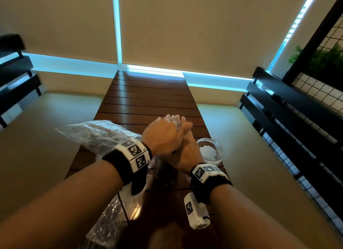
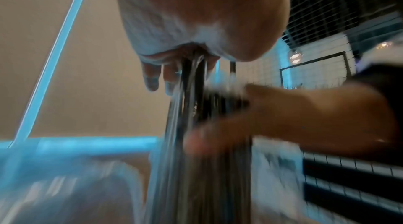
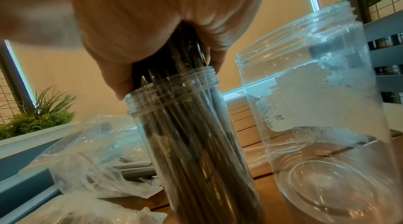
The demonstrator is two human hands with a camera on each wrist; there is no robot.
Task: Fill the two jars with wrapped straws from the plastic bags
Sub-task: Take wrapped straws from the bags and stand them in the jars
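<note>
A bundle of dark wrapped straws stands in a narrow clear jar on the wooden table. My right hand grips the bundle just above the jar's mouth. My left hand lies over the right hand and holds the top of the straws, its fingers curled around them. In the head view both hands hide the filled jar. A second, wider clear jar with a torn white label stands just to the right, holding no straws.
A crumpled clear plastic bag lies left of the hands, with a few straws still in it. Another bag lies at the table's near edge. Dark benches flank the table, and planters stand behind.
</note>
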